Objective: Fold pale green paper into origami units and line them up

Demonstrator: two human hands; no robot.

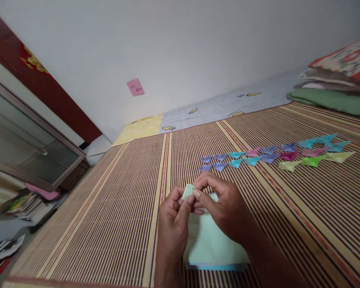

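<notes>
Between my two hands is a small piece of pale green folded paper [187,191], with a pointed top edge showing. My left hand [177,212] pinches it from the left, thumb in front and fingers behind. From the right, my right hand [220,200] closes thumb and forefinger on its right edge. Part of the folded paper is hidden by the fingers. Below the hands lies a stack of square paper sheets [217,244], pale green on top with blue at the near edge.
Two rows of coloured folded paper figures [252,161] stretch across the striped bamboo mat [132,208] at right. Folded bedding [333,100] and a pillow [348,60] are stacked at the far right. A pink note [135,87] sticks to the wall. Left stands a glass-fronted cabinet [33,140].
</notes>
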